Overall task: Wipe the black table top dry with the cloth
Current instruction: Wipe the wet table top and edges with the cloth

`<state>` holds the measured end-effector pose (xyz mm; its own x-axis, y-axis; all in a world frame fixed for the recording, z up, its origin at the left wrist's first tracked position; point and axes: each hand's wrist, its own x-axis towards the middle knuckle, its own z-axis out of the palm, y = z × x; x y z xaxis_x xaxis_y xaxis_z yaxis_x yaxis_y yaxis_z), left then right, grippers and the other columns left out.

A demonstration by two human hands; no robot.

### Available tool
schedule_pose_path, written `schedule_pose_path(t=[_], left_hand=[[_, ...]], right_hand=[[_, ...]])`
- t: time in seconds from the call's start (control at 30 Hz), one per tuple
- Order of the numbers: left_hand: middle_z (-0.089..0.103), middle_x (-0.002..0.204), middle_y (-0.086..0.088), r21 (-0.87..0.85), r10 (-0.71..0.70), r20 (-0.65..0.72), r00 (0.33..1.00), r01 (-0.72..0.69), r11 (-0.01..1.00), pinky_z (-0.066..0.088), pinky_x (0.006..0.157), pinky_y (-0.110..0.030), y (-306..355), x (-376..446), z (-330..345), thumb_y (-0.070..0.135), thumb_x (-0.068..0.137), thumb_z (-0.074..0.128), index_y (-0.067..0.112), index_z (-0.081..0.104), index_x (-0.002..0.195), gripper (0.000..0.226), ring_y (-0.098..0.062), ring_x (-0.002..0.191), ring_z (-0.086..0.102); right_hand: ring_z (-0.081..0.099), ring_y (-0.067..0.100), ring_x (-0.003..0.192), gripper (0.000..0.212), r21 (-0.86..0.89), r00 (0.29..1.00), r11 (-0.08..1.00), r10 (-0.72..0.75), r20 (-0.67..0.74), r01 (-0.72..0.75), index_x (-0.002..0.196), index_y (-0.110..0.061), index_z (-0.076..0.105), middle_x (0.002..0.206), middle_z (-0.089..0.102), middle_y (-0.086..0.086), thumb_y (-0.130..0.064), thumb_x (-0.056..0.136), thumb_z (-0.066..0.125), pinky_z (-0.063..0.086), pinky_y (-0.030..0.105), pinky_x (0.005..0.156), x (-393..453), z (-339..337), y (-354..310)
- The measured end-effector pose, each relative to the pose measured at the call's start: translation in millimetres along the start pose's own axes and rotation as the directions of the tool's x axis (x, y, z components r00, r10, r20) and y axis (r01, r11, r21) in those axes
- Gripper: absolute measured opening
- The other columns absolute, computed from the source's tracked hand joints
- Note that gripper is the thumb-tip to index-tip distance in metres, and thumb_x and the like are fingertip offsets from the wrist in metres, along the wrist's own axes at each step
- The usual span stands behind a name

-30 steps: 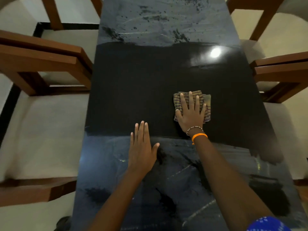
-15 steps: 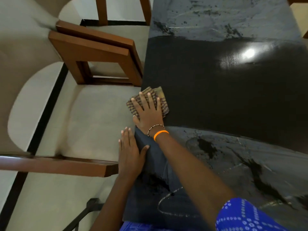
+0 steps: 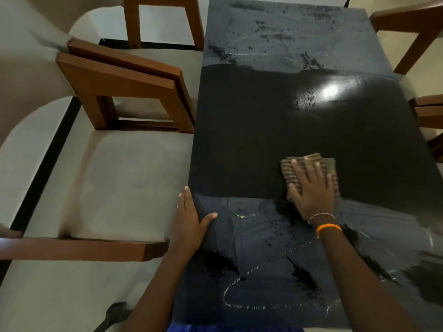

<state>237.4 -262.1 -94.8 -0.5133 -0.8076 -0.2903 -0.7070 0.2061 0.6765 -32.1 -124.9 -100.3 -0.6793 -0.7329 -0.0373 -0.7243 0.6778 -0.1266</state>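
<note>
I see the black table top matte and dark across its middle band, greyish and streaked at the near and far ends. The folded striped cloth lies on it right of centre, at the edge of the near streaked part. My right hand presses flat on the cloth, fingers spread, clasping nothing. My left hand grips the table's left edge, thumb on top. The table's long axis runs away from me.
</note>
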Motion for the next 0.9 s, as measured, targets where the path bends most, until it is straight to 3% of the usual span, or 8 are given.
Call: schedule_pose_path(t=[0.2, 0.37, 0.43, 0.5, 0.57, 0.67, 0.77, 0.9], left_hand=[[0.019, 0.154, -0.009, -0.161, -0.027, -0.085, 0.996, 0.013, 0.987, 0.022, 0.116, -0.036, -0.9, -5.4, -2.3, 0.030, 0.095, 0.047, 0.010, 0.013, 0.148, 0.066, -0.021, 0.141, 0.021], [0.033, 0.148, -0.008, -0.299, -0.032, -0.138, 0.990, -0.011, 0.954, 0.023, 0.115, -0.033, -5.8, -11.6, -5.1, 0.015, 0.098, 0.039, 0.006, 0.030, 0.143, 0.047, -0.018, 0.136, 0.030], [0.044, 0.138, -0.004, -0.423, -0.108, -0.174, 0.979, 0.025, 0.906, 0.029, 0.110, -0.030, -8.3, -14.8, -5.9, 0.013, 0.099, 0.035, 0.004, 0.041, 0.137, 0.039, -0.012, 0.127, 0.039], [0.061, 0.110, -0.006, -0.608, -0.205, -0.195, 0.959, 0.046, 0.793, 0.044, 0.092, -0.029, -12.7, -20.1, -6.8, 0.016, 0.100, 0.033, 0.005, 0.060, 0.110, 0.031, -0.003, 0.099, 0.056], [0.063, 0.087, 0.002, -0.693, -0.289, -0.199, 0.937, 0.074, 0.717, 0.048, 0.071, -0.017, -19.5, -24.9, -8.6, 0.022, 0.101, 0.030, 0.019, 0.062, 0.087, 0.035, 0.005, 0.076, 0.059], [0.065, 0.101, 0.003, -0.678, -0.295, -0.170, 0.940, 0.105, 0.727, 0.044, 0.074, -0.008, -27.7, -28.7, -11.4, 0.026, 0.101, 0.029, 0.021, 0.063, 0.102, 0.035, 0.003, 0.091, 0.060], [0.064, 0.111, -0.005, -0.617, -0.213, -0.159, 0.964, 0.072, 0.784, 0.046, 0.088, -0.021, -28.5, -25.8, -11.0, 0.020, 0.101, 0.032, 0.009, 0.061, 0.115, 0.034, -0.013, 0.102, 0.059], [0.066, 0.106, -0.006, -0.660, -0.283, -0.169, 0.944, 0.105, 0.744, 0.051, 0.082, -0.019, -23.0, -21.0, -6.4, 0.008, 0.097, 0.040, 0.009, 0.063, 0.109, 0.026, -0.013, 0.096, 0.062]], right_hand=[[0.006, 0.031, 0.146, 0.072, 0.061, 0.964, 0.962, 0.266, 0.024, -0.267, 0.148, -0.030, 0.015, 0.159, 0.008, 0.005, -0.047, 0.086, 0.045, 0.005, 0.058, 0.114, -5.8, 14.7, -41.3], [-0.001, 0.031, 0.146, 0.069, 0.078, 0.993, 0.993, -0.093, 0.075, 0.087, 0.148, -0.033, 0.009, 0.159, 0.002, 0.003, -0.043, 0.088, 0.041, -0.008, 0.058, 0.112, -19.4, 30.3, -157.5], [0.000, 0.031, 0.146, 0.065, 0.122, 0.947, 0.951, -0.299, 0.116, 0.285, 0.148, -0.033, 0.013, 0.159, 0.005, 0.002, -0.044, 0.088, 0.034, -0.008, 0.058, 0.112, -32.4, 34.5, -203.1], [0.004, 0.031, 0.146, 0.059, 0.166, 0.874, 0.879, -0.468, 0.133, 0.446, 0.147, -0.032, 0.023, 0.159, 0.013, 0.001, -0.044, 0.090, 0.035, -0.004, 0.058, 0.113, -46.1, 38.1, -226.8], [0.009, 0.028, 0.146, 0.058, 0.175, 0.821, 0.826, -0.558, 0.119, 0.536, 0.145, -0.030, 0.028, 0.157, 0.020, 0.000, -0.043, 0.090, 0.039, -0.002, 0.055, 0.114, -53.8, 39.8, -226.5], [0.017, 0.026, 0.144, 0.064, 0.136, 0.779, 0.782, -0.621, 0.087, 0.609, 0.146, -0.029, 0.025, 0.156, 0.022, -0.002, -0.042, 0.086, 0.041, 0.003, 0.052, 0.115, -52.9, 37.9, -204.8], [0.021, 0.026, 0.144, 0.067, 0.074, 0.829, 0.833, -0.553, 0.081, 0.548, 0.147, -0.029, 0.025, 0.156, 0.023, -0.002, -0.041, 0.082, 0.039, 0.012, 0.053, 0.114, -47.3, 30.7, -170.6], [0.019, 0.027, 0.144, 0.071, 0.006, 0.936, 0.939, -0.344, 0.080, 0.345, 0.147, -0.028, 0.023, 0.156, 0.022, 0.000, -0.042, 0.078, 0.031, 0.017, 0.052, 0.114, -40.1, 16.9, -96.9]])
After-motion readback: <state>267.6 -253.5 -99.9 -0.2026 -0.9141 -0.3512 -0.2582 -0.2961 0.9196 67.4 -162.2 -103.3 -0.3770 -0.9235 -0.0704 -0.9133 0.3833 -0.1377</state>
